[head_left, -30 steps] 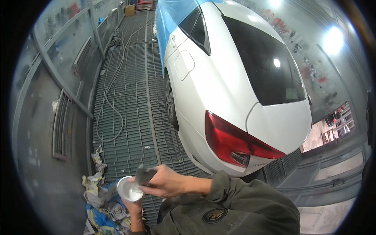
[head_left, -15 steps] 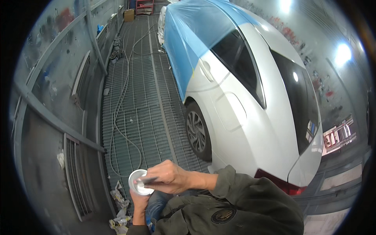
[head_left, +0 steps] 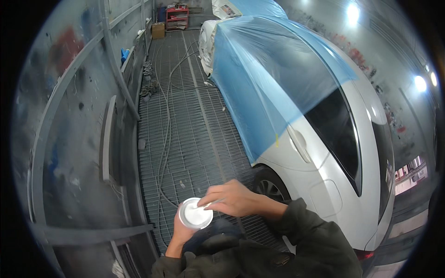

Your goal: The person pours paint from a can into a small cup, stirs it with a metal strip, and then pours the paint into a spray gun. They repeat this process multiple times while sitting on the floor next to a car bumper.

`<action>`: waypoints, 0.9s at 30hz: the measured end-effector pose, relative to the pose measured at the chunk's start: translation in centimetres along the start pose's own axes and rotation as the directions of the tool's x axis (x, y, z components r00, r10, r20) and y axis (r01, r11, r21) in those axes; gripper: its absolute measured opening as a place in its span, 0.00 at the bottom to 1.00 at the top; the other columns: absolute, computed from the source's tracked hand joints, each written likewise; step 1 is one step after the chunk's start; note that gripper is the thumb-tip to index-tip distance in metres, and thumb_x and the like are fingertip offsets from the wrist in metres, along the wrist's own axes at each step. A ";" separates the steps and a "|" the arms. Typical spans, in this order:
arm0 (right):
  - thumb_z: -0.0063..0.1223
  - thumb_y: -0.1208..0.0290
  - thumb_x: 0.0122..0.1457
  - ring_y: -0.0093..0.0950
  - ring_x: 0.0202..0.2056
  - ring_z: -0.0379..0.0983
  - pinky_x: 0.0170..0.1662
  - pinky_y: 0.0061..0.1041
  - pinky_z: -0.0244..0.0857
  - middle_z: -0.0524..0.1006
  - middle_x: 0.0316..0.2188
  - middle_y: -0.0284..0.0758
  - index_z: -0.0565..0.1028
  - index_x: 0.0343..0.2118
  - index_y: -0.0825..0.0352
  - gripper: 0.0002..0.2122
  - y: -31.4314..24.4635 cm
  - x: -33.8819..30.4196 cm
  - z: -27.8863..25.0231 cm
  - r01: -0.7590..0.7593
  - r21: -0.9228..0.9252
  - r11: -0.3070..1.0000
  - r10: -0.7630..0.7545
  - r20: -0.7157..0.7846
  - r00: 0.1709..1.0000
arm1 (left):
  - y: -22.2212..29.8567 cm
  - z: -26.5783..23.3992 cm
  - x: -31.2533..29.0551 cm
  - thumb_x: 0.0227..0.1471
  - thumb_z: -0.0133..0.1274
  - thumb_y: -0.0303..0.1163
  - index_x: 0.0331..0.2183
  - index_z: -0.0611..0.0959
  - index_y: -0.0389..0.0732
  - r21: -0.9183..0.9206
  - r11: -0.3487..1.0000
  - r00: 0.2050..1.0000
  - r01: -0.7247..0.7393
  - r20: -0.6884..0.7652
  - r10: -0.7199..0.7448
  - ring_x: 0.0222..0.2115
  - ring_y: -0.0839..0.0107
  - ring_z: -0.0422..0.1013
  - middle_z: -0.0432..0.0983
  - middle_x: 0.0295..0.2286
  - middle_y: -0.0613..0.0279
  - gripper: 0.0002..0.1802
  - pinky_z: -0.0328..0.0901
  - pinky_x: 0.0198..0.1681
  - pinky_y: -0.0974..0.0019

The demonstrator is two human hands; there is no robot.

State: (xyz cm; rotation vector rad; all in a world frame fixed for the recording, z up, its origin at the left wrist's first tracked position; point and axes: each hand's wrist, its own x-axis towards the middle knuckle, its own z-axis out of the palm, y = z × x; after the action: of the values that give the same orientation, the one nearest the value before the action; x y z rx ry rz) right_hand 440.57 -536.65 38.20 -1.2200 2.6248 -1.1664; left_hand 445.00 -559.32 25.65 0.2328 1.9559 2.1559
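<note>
Cup, white, round, seemingly plastic, is clasped in the head view by the left hand, beneath the fingertips of the right hand, where a thin, flat, greyish tool is pinched. Light, squeezable, spill-prone handling is expected; its wall is best gripped.

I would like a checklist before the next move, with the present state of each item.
1. Left hand supports the round white cup: ok.
2. Right hand grips the thin greyish tool at the cup's mouth: ok.
3. White substance lies inside the cup: ok.
4. Translucent blue plastic sheet covers part of the white car: ok.
5. Slatted metal floor free of the long grey hose: not ok, possible trip risk.
6. Substance smooth, without lumps: cannot tell.
</note>
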 end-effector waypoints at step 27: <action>0.64 0.81 0.51 0.34 0.26 0.79 0.27 0.27 0.71 0.81 0.30 0.34 0.81 0.42 0.62 0.14 51.1 52.6 -27.0 -0.003 0.148 0.989 0.037 -0.225 0.974 | 3.3 -17.2 79.7 0.37 0.75 0.27 0.58 0.71 0.39 -0.068 0.995 0.990 0.068 0.124 -0.059 0.54 0.68 0.70 0.73 0.52 0.61 0.46 0.64 0.59 0.62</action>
State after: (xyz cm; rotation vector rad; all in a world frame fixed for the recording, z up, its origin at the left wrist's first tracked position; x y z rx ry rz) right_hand 362.45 -533.70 39.58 -1.0910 2.6370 -1.5508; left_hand 363.49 -554.79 24.76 0.2795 1.7911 2.1151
